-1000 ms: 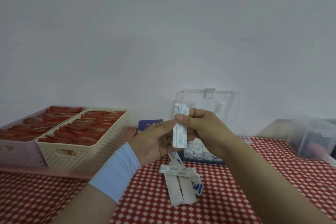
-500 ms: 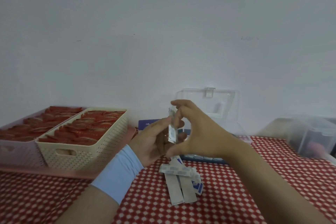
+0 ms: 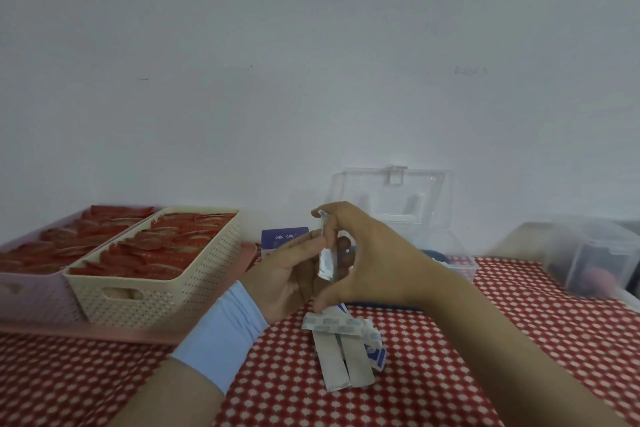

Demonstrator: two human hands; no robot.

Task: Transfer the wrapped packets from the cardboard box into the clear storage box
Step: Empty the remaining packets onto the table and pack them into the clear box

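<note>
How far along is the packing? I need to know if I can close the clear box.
Not yet. The clear box stands open, its contents hidden by the right hand. Both hands, left hand too, hold one packet upright. Several loose packets lie on the tablecloth, waiting.

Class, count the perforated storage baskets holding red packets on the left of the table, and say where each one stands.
2. The cream basket stands nearer the hands, on the pink tray. The pale lilac basket stands directly left of it, cut off by the frame edge, so more baskets may lie beyond view.
</note>
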